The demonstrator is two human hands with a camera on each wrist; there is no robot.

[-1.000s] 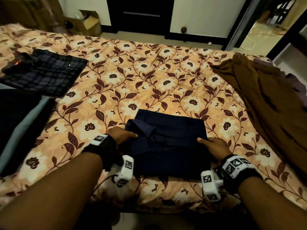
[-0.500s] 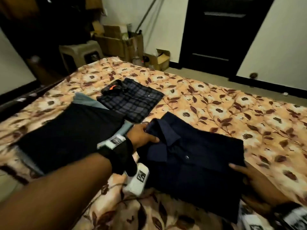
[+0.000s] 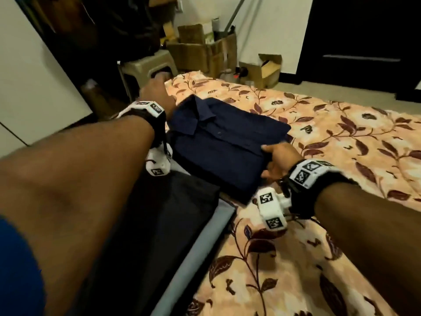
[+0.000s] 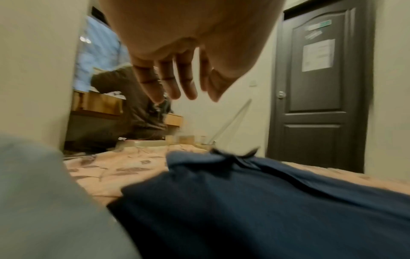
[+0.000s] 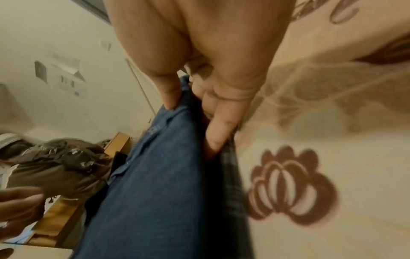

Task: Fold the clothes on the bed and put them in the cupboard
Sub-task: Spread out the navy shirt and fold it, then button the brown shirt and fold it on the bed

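While the navy shirt (image 3: 218,142) sat squarely in front of the person a second ago, folded, with a hand at each side, it now lies further left on the bed (image 3: 341,137), set partly over the stack of a dark garment (image 3: 164,224) on a grey one (image 3: 205,242); the plaid garment seen beside that stack half a second ago seems to be under it now, a checked edge showing below the navy in the right wrist view. Left hand (image 3: 157,94) has come off the collar: released, fingers straight and spread, holding nothing, lifted above the shirt's near-left corner and pointing toward the stool (image 3: 148,65) and the dark opening beyond. Right hand (image 3: 275,160) still grips the shirt's right edge, thumb on top, fingers (image 5: 219,133) tucked beneath the fold. Head view has swung left, away from the brown garment, which is out of sight now. Judgement: folding of this shirt is done and it has been gathered onto the pile; the step in hand looks like stacking before carrying to the cupboard. Whether the dark opening is the cupboard, cannot tell. Risk: a one-sided grip may let the folds slip if lifted now.
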